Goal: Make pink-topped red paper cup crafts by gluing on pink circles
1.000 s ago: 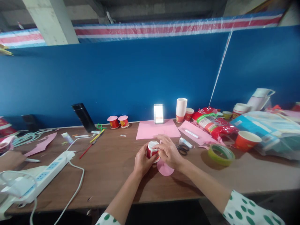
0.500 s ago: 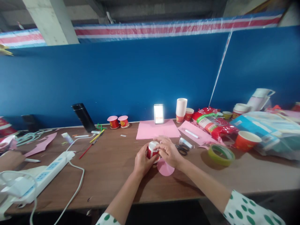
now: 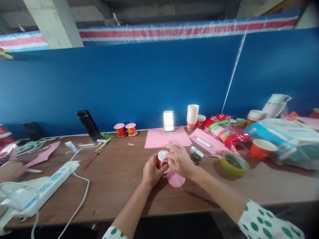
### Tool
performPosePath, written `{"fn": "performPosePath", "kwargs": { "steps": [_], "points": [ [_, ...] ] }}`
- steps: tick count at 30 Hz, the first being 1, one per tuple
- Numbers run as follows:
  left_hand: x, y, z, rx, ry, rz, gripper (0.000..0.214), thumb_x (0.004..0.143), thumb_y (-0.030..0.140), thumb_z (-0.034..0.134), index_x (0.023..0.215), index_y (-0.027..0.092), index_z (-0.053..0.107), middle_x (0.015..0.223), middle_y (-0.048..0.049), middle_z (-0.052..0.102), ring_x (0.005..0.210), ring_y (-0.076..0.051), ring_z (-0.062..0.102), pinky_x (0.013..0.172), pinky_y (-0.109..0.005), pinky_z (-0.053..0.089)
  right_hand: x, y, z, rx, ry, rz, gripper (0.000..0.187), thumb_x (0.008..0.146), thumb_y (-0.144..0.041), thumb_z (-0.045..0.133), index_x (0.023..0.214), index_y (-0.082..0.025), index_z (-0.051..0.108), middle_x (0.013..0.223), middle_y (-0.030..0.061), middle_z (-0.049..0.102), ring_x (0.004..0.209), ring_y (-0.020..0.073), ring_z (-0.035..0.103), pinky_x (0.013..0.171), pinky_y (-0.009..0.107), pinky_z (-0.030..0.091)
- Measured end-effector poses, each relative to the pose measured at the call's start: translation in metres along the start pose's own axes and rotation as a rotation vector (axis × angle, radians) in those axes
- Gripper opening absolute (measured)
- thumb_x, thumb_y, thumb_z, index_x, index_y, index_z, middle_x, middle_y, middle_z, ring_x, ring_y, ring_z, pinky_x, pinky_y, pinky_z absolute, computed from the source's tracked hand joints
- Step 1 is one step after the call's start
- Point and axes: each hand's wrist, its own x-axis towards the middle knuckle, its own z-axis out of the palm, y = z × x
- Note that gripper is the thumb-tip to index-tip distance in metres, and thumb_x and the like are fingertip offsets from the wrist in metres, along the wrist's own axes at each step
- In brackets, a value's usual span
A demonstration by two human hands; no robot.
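Note:
A red and white paper cup (image 3: 162, 157) stands on the table with its white base facing up. My left hand (image 3: 150, 168) is wrapped round its left side and holds it. At the upper right edge of the cup is my right hand (image 3: 179, 160), thumb and index finger pinched together; what they hold, if anything, is too small to make out. A round pink paper disc (image 3: 176, 180) lies just right of the cup, partly under my right hand. Black scissors (image 3: 195, 158) lie beyond my right wrist, partly hidden by it.
Pink sheets (image 3: 156, 139) lie behind my hands, with a lit phone (image 3: 168, 121) upright there. A glue stick (image 3: 196, 152), tape roll (image 3: 234, 165) and orange cup (image 3: 263, 150) are to the right. Two paper-topped cups (image 3: 131, 129) stand left. A power strip (image 3: 50, 186) and another person's hand (image 3: 11, 170) are far left.
My right hand has shifted very slightly at the cup's edge, covering a little more of the scissors. The left hand and the cup look unmoved.

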Motion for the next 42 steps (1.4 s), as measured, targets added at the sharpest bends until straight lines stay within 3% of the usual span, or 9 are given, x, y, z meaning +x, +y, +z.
{"fn": "performPosePath", "kwargs": {
  "steps": [6,18,32,42],
  "points": [
    [0.0,-0.001,0.001,-0.033,-0.001,-0.002,0.047,0.065,0.032,0.068,0.11,0.023,0.056,0.099,-0.0026,0.065,0.084,-0.017,0.06,0.073,-0.028,0.047,0.001,-0.001,-0.002,-0.03,-0.001,-0.006,0.023,0.072,-0.008,0.052,0.082,-0.02,0.069,0.125,0.0053,0.052,0.125,0.0275,0.032,0.101,0.048,0.031],
    [0.004,0.0,-0.002,-0.119,0.036,-0.018,0.049,0.064,0.036,0.07,0.108,0.021,0.057,0.102,-0.0048,0.066,0.088,-0.018,0.062,0.079,-0.028,0.048,-0.016,0.005,-0.003,0.08,0.158,0.001,0.039,0.071,-0.003,0.046,0.098,-0.023,0.066,0.122,0.0057,0.052,0.117,0.0248,0.041,0.099,0.048,0.035],
    [0.003,0.001,-0.002,-0.114,0.021,0.015,0.047,0.068,0.036,0.067,0.111,0.02,0.057,0.102,-0.0047,0.066,0.089,-0.018,0.061,0.081,-0.03,0.047,-0.02,-0.003,0.003,-0.005,0.102,-0.024,0.036,0.071,-0.007,0.052,0.099,-0.024,0.067,0.13,0.0054,0.045,0.12,0.026,0.037,0.101,0.046,0.033],
    [0.003,-0.002,0.0,-0.131,0.026,-0.008,0.05,0.064,0.034,0.07,0.11,0.021,0.057,0.102,-0.0046,0.066,0.088,-0.018,0.062,0.079,-0.029,0.048,-0.017,-0.001,0.004,0.036,0.146,-0.025,0.035,0.07,-0.004,0.05,0.094,-0.022,0.067,0.127,0.0058,0.048,0.118,0.0258,0.04,0.099,0.047,0.035]
  ]
}}
